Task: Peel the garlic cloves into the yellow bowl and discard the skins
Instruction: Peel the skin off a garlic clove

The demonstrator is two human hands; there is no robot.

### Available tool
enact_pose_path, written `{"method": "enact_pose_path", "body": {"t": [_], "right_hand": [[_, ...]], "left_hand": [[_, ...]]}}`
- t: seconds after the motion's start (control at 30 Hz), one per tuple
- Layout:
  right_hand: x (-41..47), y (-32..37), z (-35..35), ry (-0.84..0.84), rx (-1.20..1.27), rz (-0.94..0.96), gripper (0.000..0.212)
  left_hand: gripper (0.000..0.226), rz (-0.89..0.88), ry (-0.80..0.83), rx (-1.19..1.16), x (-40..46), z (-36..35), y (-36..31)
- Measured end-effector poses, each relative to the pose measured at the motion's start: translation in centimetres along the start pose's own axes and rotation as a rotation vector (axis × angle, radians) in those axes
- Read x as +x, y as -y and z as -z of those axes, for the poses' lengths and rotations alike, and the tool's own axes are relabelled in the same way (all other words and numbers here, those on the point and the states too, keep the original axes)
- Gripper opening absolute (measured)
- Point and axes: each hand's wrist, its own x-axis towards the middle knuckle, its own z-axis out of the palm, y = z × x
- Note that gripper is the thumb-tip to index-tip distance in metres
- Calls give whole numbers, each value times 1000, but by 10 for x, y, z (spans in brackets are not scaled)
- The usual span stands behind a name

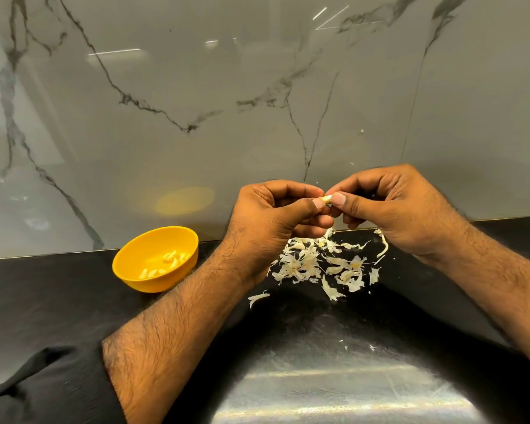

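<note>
Nearest the camera, a black sleeve [40, 390] is pushed up the left forearm, presumably to keep the cloth away from the mess. Beyond it a worn, shiny patch of the black counter [334, 377] catches the light between the two forearms.

Farther out, a loose heap of papery garlic skins [322, 267] lies on the counter directly under the raised hands, which suggests the peeling is done over that spot so the scraps drop into one pile that can be swept up in a single go. A few stray slivers sit just apart from the heap.

To the left, the yellow bowl [156, 258] stands well clear of the skins, probably so no peel lands in it. Several peeled cloves [166, 264] rest inside.

Above the heap, the left hand [276, 215] and right hand [392, 209] meet fingertip to fingertip. Both have their fingers curled and pinch a small pale garlic clove [327, 198] between thumb and forefinger, one at each end, a grip that lets the nails pick at the skin. How much skin remains on it is too small to tell.

Behind everything rises a marble-patterned wall [257, 87], where a yellow reflection of the bowl shows.

By my reckoning the task is well along, though the skins are not yet discarded.
</note>
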Motion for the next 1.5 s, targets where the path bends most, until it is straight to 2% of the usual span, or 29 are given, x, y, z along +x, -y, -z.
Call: {"method": "enact_pose_path", "body": {"t": [0.2,0.87,1.37,1.5], "right_hand": [[-1,2,1,32,-39,47,12],[-1,2,3,-22,-246,171,15],[-2,2,-4,-9,-306,158,10],[0,1,-2,-19,-253,124,10]], "left_hand": [[16,7,16,-22,-1,1,-3],[16,78,76,-123,-2,3,-6],[15,25,46,-22,-1,2,-2],[17,25,64,-56,-1,4,-3]]}}
